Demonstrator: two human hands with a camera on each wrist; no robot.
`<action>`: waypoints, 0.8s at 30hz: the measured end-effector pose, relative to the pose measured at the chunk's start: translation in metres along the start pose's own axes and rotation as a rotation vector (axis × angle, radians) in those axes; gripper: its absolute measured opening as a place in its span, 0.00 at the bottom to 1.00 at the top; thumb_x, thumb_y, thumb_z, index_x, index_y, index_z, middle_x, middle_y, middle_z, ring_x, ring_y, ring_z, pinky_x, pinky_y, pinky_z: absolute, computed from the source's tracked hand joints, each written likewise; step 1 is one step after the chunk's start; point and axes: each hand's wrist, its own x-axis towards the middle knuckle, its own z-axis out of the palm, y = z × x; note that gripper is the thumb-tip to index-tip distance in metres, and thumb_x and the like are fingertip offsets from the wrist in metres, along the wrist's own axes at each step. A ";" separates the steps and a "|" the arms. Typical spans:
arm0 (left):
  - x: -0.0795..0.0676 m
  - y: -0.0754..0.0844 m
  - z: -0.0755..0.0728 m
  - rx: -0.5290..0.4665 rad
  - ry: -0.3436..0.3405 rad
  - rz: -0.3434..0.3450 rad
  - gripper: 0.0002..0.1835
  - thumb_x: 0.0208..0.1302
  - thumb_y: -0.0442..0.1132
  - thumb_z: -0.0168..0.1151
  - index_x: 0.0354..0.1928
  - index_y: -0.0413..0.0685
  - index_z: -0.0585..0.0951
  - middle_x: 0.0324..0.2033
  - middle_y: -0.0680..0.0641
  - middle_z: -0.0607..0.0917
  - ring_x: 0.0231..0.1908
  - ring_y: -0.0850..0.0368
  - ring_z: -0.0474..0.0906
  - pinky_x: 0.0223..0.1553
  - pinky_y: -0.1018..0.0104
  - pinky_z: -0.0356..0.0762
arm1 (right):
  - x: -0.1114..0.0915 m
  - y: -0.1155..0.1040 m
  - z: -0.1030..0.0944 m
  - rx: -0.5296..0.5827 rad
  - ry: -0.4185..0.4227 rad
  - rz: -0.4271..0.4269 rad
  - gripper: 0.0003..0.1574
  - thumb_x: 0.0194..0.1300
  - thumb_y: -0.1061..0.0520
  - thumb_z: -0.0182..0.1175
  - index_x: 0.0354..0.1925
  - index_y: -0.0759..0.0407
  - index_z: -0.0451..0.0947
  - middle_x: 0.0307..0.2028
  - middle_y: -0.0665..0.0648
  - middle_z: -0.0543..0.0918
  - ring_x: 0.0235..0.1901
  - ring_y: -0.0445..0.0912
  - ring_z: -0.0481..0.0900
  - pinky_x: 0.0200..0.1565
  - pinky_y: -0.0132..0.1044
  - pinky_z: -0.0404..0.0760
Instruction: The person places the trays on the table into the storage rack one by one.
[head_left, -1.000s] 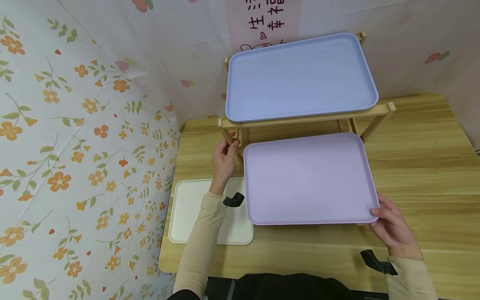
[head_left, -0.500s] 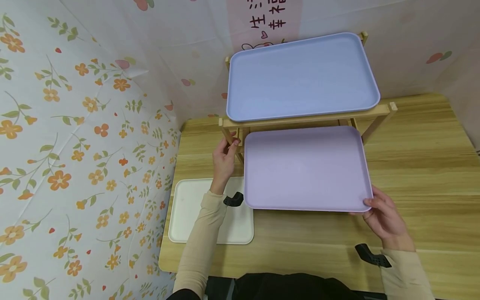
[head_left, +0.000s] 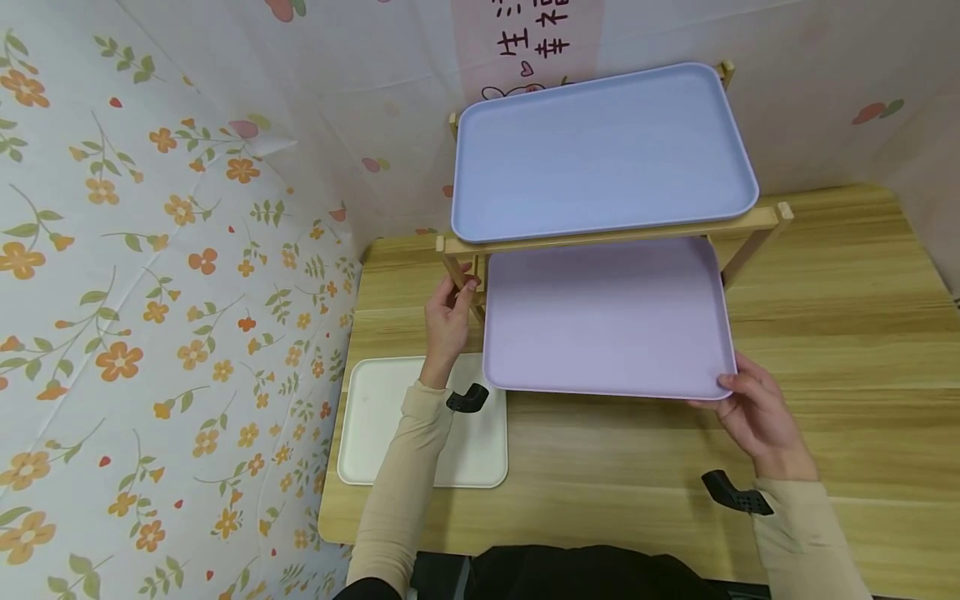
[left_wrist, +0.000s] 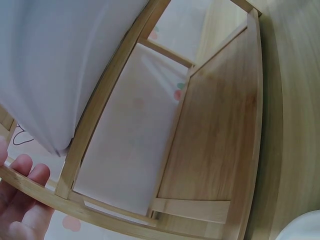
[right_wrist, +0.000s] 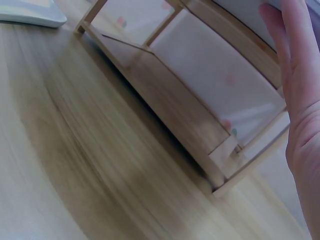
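Note:
A lilac tray (head_left: 603, 325) reaches partway under the top level of a wooden rack (head_left: 750, 242). My right hand (head_left: 761, 412) grips its near right corner, thumb on the rim and fingers beneath. With my left hand (head_left: 447, 325) I hold the rack's front left post, fingers curled round the wood, as the left wrist view also shows. On the rack's top lies a blue tray (head_left: 603, 154). In the right wrist view the rack's bottom board (right_wrist: 165, 95) sits low over the table, and my right fingers (right_wrist: 302, 50) are against the tray's underside.
A white tray (head_left: 472, 442) lies on the wooden table (head_left: 615, 500) at the left, partly under my left forearm. A patterned cloth (head_left: 187, 292) hangs along the left side and behind the rack.
My right hand has pushed the lilac tray away from me, so its far edge now passes beneath the rack's top level. The left hand has stayed on the post.

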 end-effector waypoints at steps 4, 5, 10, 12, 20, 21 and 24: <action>-0.001 0.011 0.000 -0.003 -0.017 0.000 0.17 0.70 0.30 0.53 0.57 0.25 0.74 0.47 0.25 0.80 0.51 0.35 0.78 0.49 0.74 0.75 | 0.005 -0.001 0.000 -0.004 0.008 -0.007 0.36 0.66 0.77 0.17 0.69 0.77 0.52 0.62 0.74 0.71 0.54 0.63 0.79 0.51 0.54 0.79; -0.002 0.015 0.000 -0.006 -0.022 0.002 0.17 0.70 0.29 0.53 0.57 0.24 0.73 0.47 0.24 0.79 0.51 0.34 0.78 0.50 0.74 0.75 | 0.006 -0.001 0.000 -0.006 0.012 -0.008 0.36 0.67 0.77 0.17 0.69 0.77 0.53 0.62 0.74 0.71 0.54 0.63 0.79 0.51 0.53 0.79; -0.004 0.030 0.001 0.000 -0.024 0.004 0.17 0.69 0.27 0.53 0.55 0.22 0.73 0.47 0.22 0.78 0.50 0.35 0.79 0.50 0.69 0.77 | 0.011 -0.001 0.000 -0.009 0.023 -0.008 0.35 0.68 0.76 0.17 0.70 0.76 0.52 0.63 0.73 0.71 0.55 0.63 0.78 0.51 0.53 0.79; -0.004 0.031 0.001 0.002 -0.022 -0.002 0.16 0.69 0.27 0.53 0.55 0.22 0.73 0.47 0.22 0.78 0.50 0.35 0.79 0.51 0.65 0.78 | 0.014 -0.002 0.001 -0.009 0.036 -0.007 0.34 0.69 0.76 0.17 0.69 0.76 0.53 0.63 0.72 0.71 0.55 0.63 0.78 0.51 0.53 0.79; -0.004 0.030 0.000 -0.044 -0.034 0.001 0.17 0.69 0.27 0.53 0.56 0.21 0.72 0.47 0.20 0.77 0.51 0.30 0.77 0.55 0.41 0.74 | 0.028 -0.004 0.004 -0.001 0.118 -0.016 0.32 0.72 0.74 0.21 0.65 0.76 0.62 0.60 0.71 0.74 0.55 0.62 0.79 0.51 0.53 0.78; -0.004 0.029 0.000 -0.040 -0.033 0.004 0.17 0.69 0.27 0.53 0.56 0.21 0.72 0.47 0.21 0.77 0.51 0.30 0.77 0.55 0.44 0.75 | 0.029 -0.004 0.004 -0.002 0.119 -0.020 0.31 0.72 0.74 0.21 0.66 0.76 0.61 0.61 0.71 0.74 0.55 0.62 0.78 0.51 0.53 0.78; -0.004 0.029 -0.001 -0.031 -0.034 0.009 0.17 0.69 0.27 0.53 0.55 0.21 0.73 0.48 0.22 0.78 0.51 0.30 0.77 0.53 0.57 0.78 | 0.033 -0.004 0.005 -0.021 0.119 -0.033 0.31 0.72 0.74 0.22 0.66 0.77 0.60 0.61 0.70 0.73 0.56 0.62 0.78 0.51 0.53 0.78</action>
